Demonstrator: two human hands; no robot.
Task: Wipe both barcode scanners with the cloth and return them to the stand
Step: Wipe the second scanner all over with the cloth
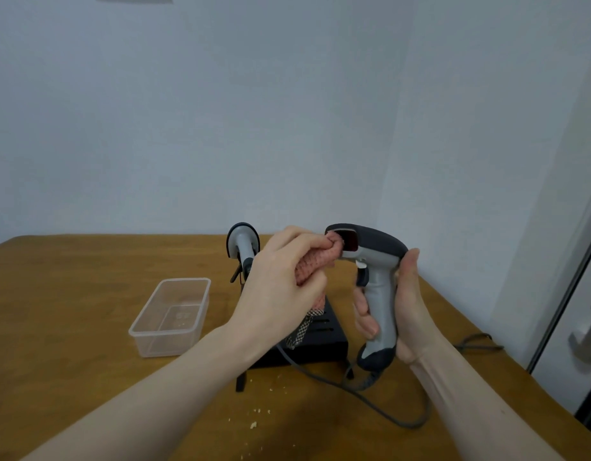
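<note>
My right hand [409, 307] grips the handle of a grey and black barcode scanner [377, 261], held upright above the table with its red window facing left. My left hand [281, 284] holds a bunched pink cloth [315, 264] and presses it against that window. The cloth's checked end hangs down below my left hand. A second grey scanner [243, 242] sits in the black stand [317, 341] behind my left hand, partly hidden by it. The held scanner's grey cable [380, 410] loops across the table.
A clear plastic tub [171, 316] stands on the wooden table [88, 294] left of the stand. Small crumbs [254, 424] lie near the front. Another cable [477, 342] trails off the table's right edge. A wall is close behind.
</note>
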